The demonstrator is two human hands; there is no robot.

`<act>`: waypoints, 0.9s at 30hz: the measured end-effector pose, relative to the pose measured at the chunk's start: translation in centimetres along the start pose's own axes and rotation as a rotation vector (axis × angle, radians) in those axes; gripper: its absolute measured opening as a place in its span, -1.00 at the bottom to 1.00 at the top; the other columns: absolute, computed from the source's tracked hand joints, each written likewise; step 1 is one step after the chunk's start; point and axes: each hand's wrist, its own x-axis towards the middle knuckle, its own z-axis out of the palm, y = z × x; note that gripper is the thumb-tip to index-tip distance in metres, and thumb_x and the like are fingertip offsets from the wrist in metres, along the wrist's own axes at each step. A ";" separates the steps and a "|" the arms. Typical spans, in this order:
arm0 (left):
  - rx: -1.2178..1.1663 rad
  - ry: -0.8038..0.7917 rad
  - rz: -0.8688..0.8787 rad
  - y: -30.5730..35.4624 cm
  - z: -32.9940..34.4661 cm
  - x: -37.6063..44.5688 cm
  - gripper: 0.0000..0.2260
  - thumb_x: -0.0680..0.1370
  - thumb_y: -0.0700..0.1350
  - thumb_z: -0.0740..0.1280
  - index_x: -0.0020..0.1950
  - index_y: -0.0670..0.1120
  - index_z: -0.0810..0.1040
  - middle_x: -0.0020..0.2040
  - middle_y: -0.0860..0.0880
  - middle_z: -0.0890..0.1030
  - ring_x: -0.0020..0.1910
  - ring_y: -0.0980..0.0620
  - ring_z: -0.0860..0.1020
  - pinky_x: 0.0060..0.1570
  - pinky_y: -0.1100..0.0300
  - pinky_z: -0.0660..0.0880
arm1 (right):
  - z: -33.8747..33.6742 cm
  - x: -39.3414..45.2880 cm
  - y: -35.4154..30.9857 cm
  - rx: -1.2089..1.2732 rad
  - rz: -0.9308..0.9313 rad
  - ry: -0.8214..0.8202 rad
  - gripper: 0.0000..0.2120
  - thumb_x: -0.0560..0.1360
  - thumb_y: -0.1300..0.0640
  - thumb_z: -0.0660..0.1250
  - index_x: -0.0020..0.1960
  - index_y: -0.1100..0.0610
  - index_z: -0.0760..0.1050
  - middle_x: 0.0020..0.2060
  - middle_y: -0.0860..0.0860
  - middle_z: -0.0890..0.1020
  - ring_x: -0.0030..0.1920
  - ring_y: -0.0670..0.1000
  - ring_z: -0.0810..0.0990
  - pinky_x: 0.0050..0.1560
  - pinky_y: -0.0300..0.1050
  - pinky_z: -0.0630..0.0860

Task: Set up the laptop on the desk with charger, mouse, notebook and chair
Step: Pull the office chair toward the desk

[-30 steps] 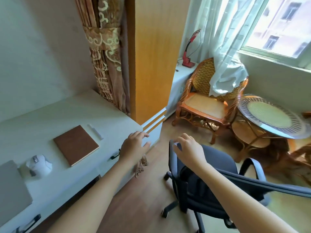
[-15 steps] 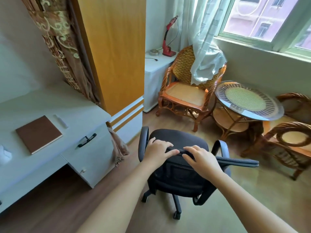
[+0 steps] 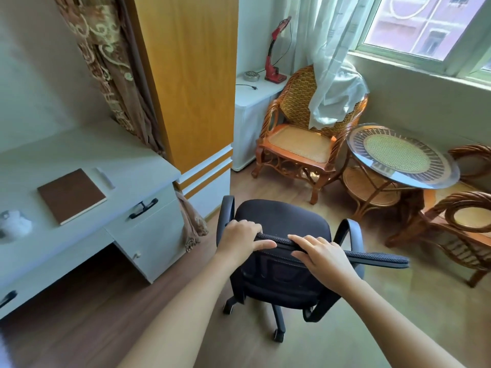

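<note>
I am gripping the top edge of the office chair (image 3: pixel 281 227) backrest with both hands: my left hand (image 3: pixel 243 239) is curling over its left end, my right hand (image 3: pixel 322 254) is pressing down, fingers wrapped, nearer the middle. The chair is standing on the wooden floor, well apart from the desk (image 3: pixel 87 155), where the notebook (image 3: pixel 71 195) is lying. I am judging that a hard swing toward the kneehole could be knocking an armrest into the drawer unit (image 3: pixel 148 229), or a caster could be catching the curtain hem (image 3: pixel 194 229).
</note>
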 end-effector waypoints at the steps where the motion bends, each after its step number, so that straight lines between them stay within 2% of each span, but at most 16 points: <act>1: 0.002 0.009 -0.004 0.0 0.1 -0.8 -0.47 0.46 0.41 0.10 -0.12 -0.06 0.47 -0.15 0.01 0.59 -0.17 -0.03 0.52 -0.04 0.10 0.41 | 0.0 -0.5 0.0 0.001 -0.017 -0.012 -0.53 0.57 -0.26 -0.02 0.44 -0.18 0.19 0.14 -0.17 0.53 0.11 -0.01 0.52 -0.06 -0.07 0.49; 5: 0.054 0.086 -0.038 0.4 0.7 -4.5 -0.26 0.34 0.52 -0.13 -0.12 -0.07 0.50 -0.18 0.03 0.58 -0.17 0.00 0.52 -0.06 0.11 0.43 | -0.4 -2.9 0.3 -0.012 -0.131 -0.046 -0.48 0.53 -0.34 -0.08 0.41 -0.18 0.20 0.16 -0.20 0.52 0.15 -0.06 0.52 -0.11 -0.10 0.53; 7: 0.066 0.115 -0.081 0.9 0.9 -6.9 -0.23 0.32 0.53 -0.13 -0.14 -0.08 0.52 -0.21 0.03 0.58 -0.19 -0.01 0.52 -0.10 0.09 0.45 | -0.5 -4.5 0.1 -0.033 -0.221 -0.050 -0.45 0.52 -0.35 -0.13 0.42 -0.16 0.19 0.14 -0.19 0.52 0.12 -0.06 0.54 -0.12 -0.10 0.54; 9: 0.064 0.176 -0.118 1.4 1.0 -9.6 -0.29 0.34 0.52 -0.05 -0.20 -0.08 0.54 -0.29 0.02 0.58 -0.28 -0.03 0.53 -0.21 0.07 0.49 | -0.6 -6.1 -0.8 -0.039 -0.306 -0.023 -0.42 0.54 -0.33 -0.14 0.43 -0.10 0.24 0.09 -0.15 0.55 0.04 -0.04 0.58 -0.17 -0.08 0.55; 11: 0.121 0.261 -0.129 2.0 1.1 -12.4 -0.37 0.36 0.48 0.01 -0.29 -0.05 0.52 -0.39 0.07 0.54 -0.39 0.01 0.51 -0.35 0.16 0.48 | -0.8 -7.8 -2.1 -0.040 -0.393 0.044 -0.44 0.55 -0.26 -0.06 0.35 0.02 0.41 -0.07 -0.09 0.61 -0.16 -0.02 0.64 -0.36 -0.07 0.55; 13: 0.149 0.323 -0.144 2.6 1.2 -15.0 -0.42 0.37 0.46 0.05 -0.34 -0.02 0.50 -0.44 0.09 0.50 -0.45 0.07 0.49 -0.40 0.25 0.43 | -0.8 -9.7 -3.3 -0.059 -0.464 0.125 -0.52 0.54 -0.19 0.09 0.21 0.10 0.55 -0.25 -0.06 0.62 -0.36 -0.02 0.62 -0.56 -0.12 0.49; 16: 0.103 0.343 -0.180 3.8 1.1 -18.4 -0.39 0.37 0.47 0.05 -0.31 -0.05 0.53 -0.42 0.08 0.52 -0.40 0.03 0.53 -0.35 0.20 0.45 | -0.7 -11.8 -4.6 -0.055 -0.530 0.169 -0.59 0.48 -0.15 0.29 0.16 0.12 0.58 -0.32 -0.06 0.60 -0.44 -0.03 0.59 -0.62 -0.17 0.43; 18: 0.082 0.345 -0.242 4.7 1.2 -20.4 -0.34 0.36 0.49 0.02 -0.24 -0.06 0.56 -0.34 0.05 0.56 -0.32 0.01 0.54 -0.25 0.15 0.46 | -0.8 -12.5 -4.9 -0.044 -0.575 0.188 -0.59 0.45 -0.15 0.35 0.16 0.11 0.58 -0.33 -0.07 0.60 -0.45 -0.03 0.59 -0.62 -0.16 0.43; 20: 0.096 0.354 -0.285 5.7 1.3 -22.3 -0.34 0.37 0.49 0.02 -0.23 -0.07 0.56 -0.33 0.04 0.57 -0.31 0.01 0.53 -0.23 0.13 0.45 | -1.0 -13.0 -5.1 -0.040 -0.622 0.196 -0.59 0.50 -0.18 0.24 0.16 0.09 0.58 -0.33 -0.08 0.59 -0.45 -0.04 0.58 -0.62 -0.17 0.43; 22: 0.174 0.392 -0.292 6.4 1.3 -24.2 -0.39 0.39 0.45 0.06 -0.31 -0.06 0.54 -0.40 0.06 0.54 -0.39 0.02 0.52 -0.33 0.16 0.47 | -0.9 -13.3 -5.6 -0.035 -0.665 0.189 -0.54 0.52 -0.19 0.11 0.17 0.07 0.58 -0.32 -0.09 0.59 -0.45 -0.05 0.58 -0.62 -0.19 0.42; 27: 0.280 0.441 -0.377 7.4 1.2 -29.4 -0.44 0.44 0.41 0.11 -0.37 -0.05 0.52 -0.46 0.07 0.50 -0.45 0.06 0.48 -0.41 0.19 0.41 | -0.5 -13.9 -7.8 -0.039 -0.798 0.174 -0.55 0.54 -0.20 0.07 0.19 0.04 0.55 -0.29 -0.08 0.59 -0.44 -0.03 0.57 -0.60 -0.17 0.46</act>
